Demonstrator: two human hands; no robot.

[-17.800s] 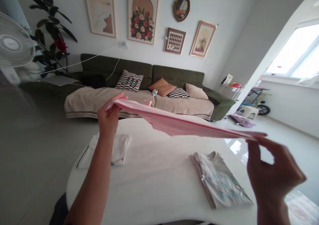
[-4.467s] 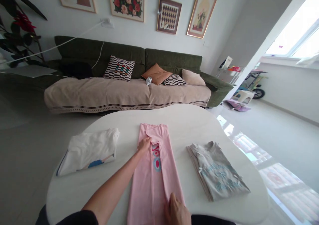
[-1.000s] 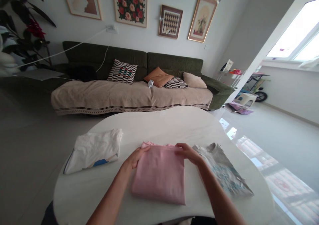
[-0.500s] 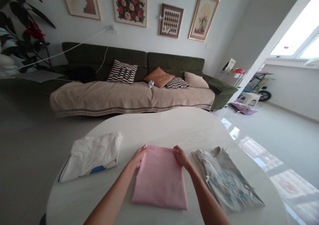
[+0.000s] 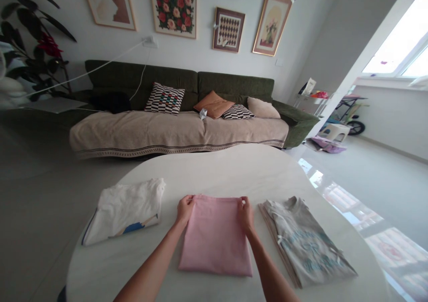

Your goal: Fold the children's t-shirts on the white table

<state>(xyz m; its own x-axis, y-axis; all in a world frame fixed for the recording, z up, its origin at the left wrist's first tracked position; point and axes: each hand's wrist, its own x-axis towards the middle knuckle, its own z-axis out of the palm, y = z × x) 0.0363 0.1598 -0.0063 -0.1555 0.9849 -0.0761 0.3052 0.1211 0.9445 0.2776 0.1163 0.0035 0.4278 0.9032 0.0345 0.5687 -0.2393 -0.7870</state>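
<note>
A folded pink garment (image 5: 216, 239) lies on the white table (image 5: 234, 168) straight in front of me. My left hand (image 5: 185, 209) pinches its far left corner, fingers closed on the cloth. At the far right corner my right hand (image 5: 245, 213) grips the fabric the same way, thumb and fingers together. To the left rests a folded white shirt (image 5: 129, 208) with a blue print near its lower edge. On the right a folded grey shirt (image 5: 309, 244) with blue-green lettering lies on top of other folded cloth.
Behind the table stands a green sofa (image 5: 237, 84) with a beige throw (image 5: 174, 130) and several cushions. A white cable (image 5: 100, 65) runs from the wall socket toward the left. Beyond the table's right side lie a white stool (image 5: 334, 131) and other items on the floor.
My right hand has shifted slightly right to the garment's far corner, and my left hand slightly left. The garment's near edge sits slightly higher in view; both hands still grip it.
</note>
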